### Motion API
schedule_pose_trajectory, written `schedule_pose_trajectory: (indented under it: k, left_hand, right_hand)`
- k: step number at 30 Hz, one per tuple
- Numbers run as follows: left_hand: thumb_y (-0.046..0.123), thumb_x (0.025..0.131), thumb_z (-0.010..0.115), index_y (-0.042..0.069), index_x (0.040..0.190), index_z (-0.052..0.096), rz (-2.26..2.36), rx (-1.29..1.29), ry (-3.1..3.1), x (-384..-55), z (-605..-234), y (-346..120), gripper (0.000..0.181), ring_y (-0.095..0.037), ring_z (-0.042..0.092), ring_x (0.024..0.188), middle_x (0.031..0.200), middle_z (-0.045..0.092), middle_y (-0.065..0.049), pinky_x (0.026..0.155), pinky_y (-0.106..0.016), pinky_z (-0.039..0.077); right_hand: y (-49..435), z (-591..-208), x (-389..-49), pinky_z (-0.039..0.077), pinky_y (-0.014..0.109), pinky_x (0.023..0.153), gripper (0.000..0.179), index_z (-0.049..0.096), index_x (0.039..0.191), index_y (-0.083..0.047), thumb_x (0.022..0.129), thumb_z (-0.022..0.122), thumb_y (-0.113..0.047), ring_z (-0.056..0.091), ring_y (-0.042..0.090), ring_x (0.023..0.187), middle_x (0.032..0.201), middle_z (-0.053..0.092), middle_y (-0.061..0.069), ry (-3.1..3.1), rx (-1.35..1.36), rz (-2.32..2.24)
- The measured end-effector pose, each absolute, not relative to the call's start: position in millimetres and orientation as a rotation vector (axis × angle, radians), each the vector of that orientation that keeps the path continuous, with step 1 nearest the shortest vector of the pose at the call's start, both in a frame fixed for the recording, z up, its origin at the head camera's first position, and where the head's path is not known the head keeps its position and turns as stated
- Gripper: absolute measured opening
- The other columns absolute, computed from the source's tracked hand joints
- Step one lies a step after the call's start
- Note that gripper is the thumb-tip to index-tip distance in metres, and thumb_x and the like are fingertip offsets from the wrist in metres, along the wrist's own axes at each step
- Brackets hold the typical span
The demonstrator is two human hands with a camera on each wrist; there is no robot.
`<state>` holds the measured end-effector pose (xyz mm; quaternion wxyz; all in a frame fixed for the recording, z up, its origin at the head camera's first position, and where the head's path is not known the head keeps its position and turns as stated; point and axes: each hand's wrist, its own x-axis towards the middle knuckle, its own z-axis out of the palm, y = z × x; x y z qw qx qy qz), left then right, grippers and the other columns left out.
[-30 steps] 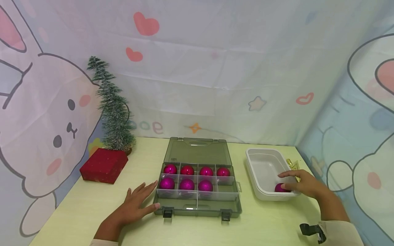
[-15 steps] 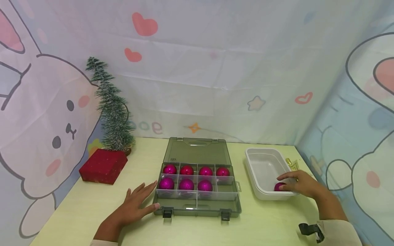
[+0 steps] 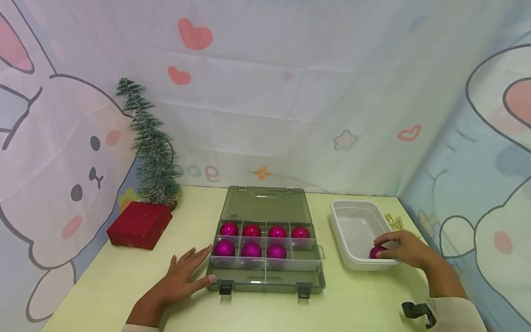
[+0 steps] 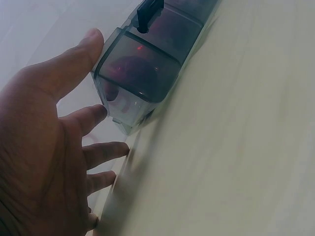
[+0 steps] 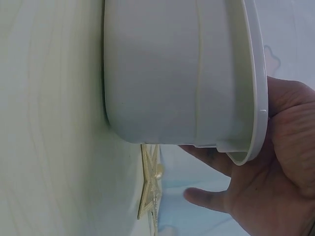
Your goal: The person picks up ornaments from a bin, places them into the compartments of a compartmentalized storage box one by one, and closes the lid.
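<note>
My right hand (image 3: 408, 249) reaches over the rim of a white plastic tub (image 3: 342, 240), its thumb and forefinger pinching a glittery purple Christmas ball (image 3: 375, 252) inside. In the right wrist view the tub's wall (image 5: 157, 73) hides that ball. The left hand (image 3: 178, 279) lies with spread, straight fingers at the left side of a clear grey compartment box (image 3: 265, 288), thumb against its front corner. Its lid (image 3: 265, 205) is folded back. Shiny pink and red balls (image 3: 252, 230) fill the back row, and glittery purple balls (image 3: 251, 249) sit in the row before it.
A small frosted Christmas tree (image 3: 153, 157) stands at the back left behind a red box (image 3: 140, 224). Gold star ornaments (image 3: 397, 223) lie right of the tub, near the table's right edge. A printed cloth (image 3: 269, 115) hangs behind.
The right forefinger has come down slightly toward the purple ball in the tub, and more of the ball shows. The left hand keeps its place at the box.
</note>
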<state>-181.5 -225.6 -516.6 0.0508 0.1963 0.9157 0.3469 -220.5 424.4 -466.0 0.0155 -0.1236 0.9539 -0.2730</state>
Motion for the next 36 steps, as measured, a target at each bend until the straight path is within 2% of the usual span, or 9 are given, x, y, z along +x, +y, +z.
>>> schedule_pose_trajectory:
  k: [5,9,13,20,23,26,30,34,36]
  left_hand:
    - [0.048,0.103,0.069,0.018,0.172,0.036,1.064,0.596,2.785,-180.9,-516.3,-225.6,0.082,-0.062,0.021,0.163,0.173,0.044,-0.02,0.116,-0.093,-0.007]
    - [0.049,0.103,0.068,0.018,0.172,0.037,1.056,0.598,2.791,-180.8,-516.3,-225.7,0.082,-0.062,0.022,0.163,0.172,0.045,-0.02,0.116,-0.093,-0.006]
    - [0.05,0.103,0.068,0.019,0.172,0.037,1.041,0.594,2.807,-181.0,-516.7,-225.5,0.082,-0.061,0.023,0.163,0.172,0.046,-0.02,0.117,-0.093,-0.004]
    - [0.05,0.102,0.069,0.019,0.172,0.037,1.048,0.589,2.801,-180.7,-516.2,-225.5,0.082,-0.061,0.023,0.163,0.172,0.046,-0.021,0.117,-0.093,-0.005]
    - [0.049,0.102,0.069,0.018,0.172,0.037,1.05,0.592,2.802,-180.6,-516.5,-225.7,0.082,-0.062,0.023,0.162,0.172,0.046,-0.021,0.117,-0.093,-0.005]
    - [0.049,0.102,0.069,0.019,0.172,0.037,1.051,0.593,2.802,-180.8,-517.0,-225.9,0.082,-0.062,0.023,0.162,0.172,0.046,-0.021,0.117,-0.093,-0.005]
    - [0.049,0.102,0.069,0.019,0.172,0.038,1.046,0.591,2.806,-180.8,-517.8,-226.2,0.082,-0.061,0.023,0.163,0.171,0.046,-0.02,0.117,-0.092,-0.005]
    - [0.05,0.103,0.068,0.019,0.172,0.038,1.04,0.585,2.81,-180.8,-518.3,-226.3,0.081,-0.061,0.023,0.163,0.172,0.046,-0.02,0.117,-0.092,-0.005]
    - [0.05,0.103,0.068,0.019,0.172,0.038,1.043,0.581,2.808,-180.7,-518.2,-226.1,0.081,-0.061,0.023,0.163,0.172,0.046,-0.02,0.117,-0.092,-0.005]
  right_hand:
    - [423.8,-465.9,-218.6,0.054,0.044,0.098,0.025,0.085,0.11,-0.018,0.088,0.092,-0.028,0.061,0.015,0.113,0.119,0.079,0.007,3.013,-0.412,-0.896]
    - [424.9,-464.6,-216.9,0.051,0.064,0.104,0.027,0.083,0.115,-0.016,0.091,0.09,-0.026,0.06,0.038,0.127,0.13,0.074,0.02,3.033,-0.401,-0.94]
    - [427.4,-464.5,-216.9,0.038,0.083,0.11,0.03,0.082,0.118,-0.012,0.091,0.089,-0.024,0.043,0.06,0.146,0.144,0.063,0.032,3.053,-0.398,-1.015]
    - [427.1,-464.5,-219.3,0.032,0.085,0.115,0.035,0.078,0.123,-0.007,0.092,0.088,-0.018,0.034,0.065,0.154,0.151,0.061,0.034,3.019,-0.412,-1.209]
    - [424.4,-463.7,-218.6,0.032,0.084,0.115,0.036,0.077,0.125,-0.006,0.092,0.088,-0.017,0.036,0.058,0.156,0.156,0.056,0.036,3.045,-0.413,-1.262]
    - [421.5,-462.1,-218.0,0.034,0.084,0.114,0.037,0.077,0.125,-0.007,0.091,0.089,-0.018,0.047,0.01,0.157,0.152,0.063,0.028,3.087,-0.409,-1.292]
    - [415.8,-458.3,-216.8,0.048,0.049,0.117,0.037,0.078,0.127,-0.009,0.093,0.089,-0.019,0.041,-0.032,0.123,0.135,0.076,0.015,3.161,-0.415,-1.252]
    - [407.5,-451.1,-214.8,0.05,0.012,0.091,0.038,0.076,0.131,-0.009,0.096,0.086,-0.018,0.058,-0.02,0.115,0.129,0.078,0.017,3.219,-0.414,-1.182]
    - [403.4,-447.8,-214.5,0.054,0.013,0.084,0.038,0.075,0.133,-0.009,0.097,0.085,-0.016,0.065,-0.013,0.109,0.126,0.079,0.02,3.227,-0.426,-1.186]
